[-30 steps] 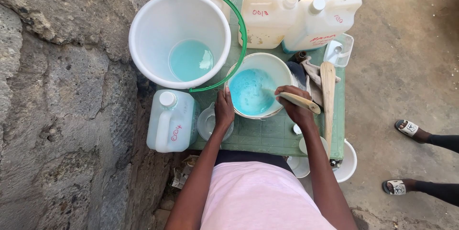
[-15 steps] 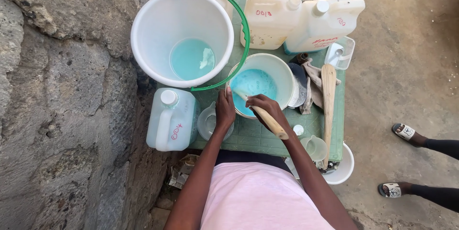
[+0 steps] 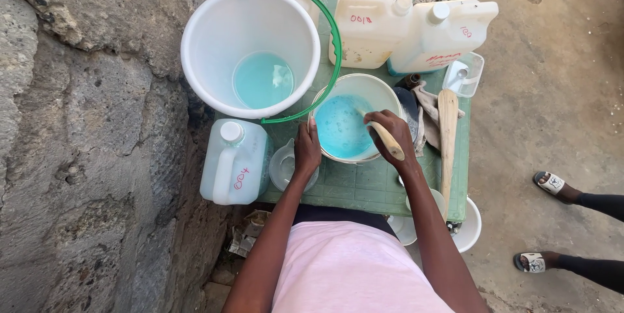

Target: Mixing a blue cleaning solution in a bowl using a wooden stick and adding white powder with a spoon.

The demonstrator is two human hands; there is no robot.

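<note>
Right hand (image 3: 390, 132) is wrapped around a pale wooden stirring stick (image 3: 385, 137) dipped into the small white plastic bowl (image 3: 354, 124) of foamy light-blue liquid, while the left hand (image 3: 307, 150) clamps the bowl's near rim, probably so it doesn't spin on the green plastic table (image 3: 364, 186). Behind it sits a big white bucket with a green handle (image 3: 250, 50) (just a shallow blue puddle inside), and beyond that two cream plastic jerrycans (image 3: 416, 33), capped, contents hidden.
</note>
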